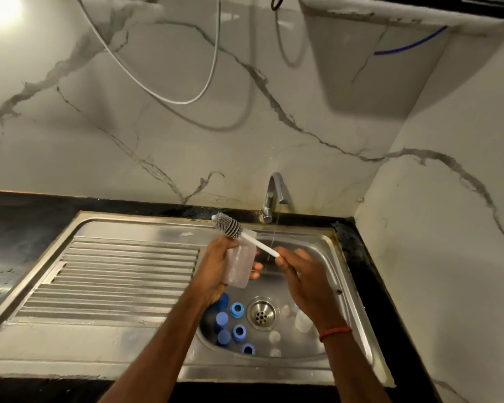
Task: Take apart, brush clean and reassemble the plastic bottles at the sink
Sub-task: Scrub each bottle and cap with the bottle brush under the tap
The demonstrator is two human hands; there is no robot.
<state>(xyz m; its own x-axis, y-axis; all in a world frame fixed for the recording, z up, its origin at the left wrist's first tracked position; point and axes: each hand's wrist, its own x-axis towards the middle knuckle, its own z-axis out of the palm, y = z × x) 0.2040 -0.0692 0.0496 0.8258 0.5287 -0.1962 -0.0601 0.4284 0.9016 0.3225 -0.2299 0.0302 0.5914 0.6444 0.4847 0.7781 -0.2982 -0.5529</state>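
Clear bottle (239, 267) gripped by left hand (216, 270) | right hand (300, 276) grips brush (230, 227) (bristles outside bottle) | above sink (310, 242) basin

both bare forearms are stretched forward and upward from the lower edge, drawn closer together toward the hands. the left hand (216, 274) is raised, its fingers curled round a clear bottle (240, 267). the right hand (301, 282) is held just beside it, a white brush (261, 246) pinched by its handle.

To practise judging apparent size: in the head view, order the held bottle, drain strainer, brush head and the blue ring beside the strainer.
1. bottle
2. drain strainer
3. brush head, nearly equal to the strainer, so unsure
4. blue ring
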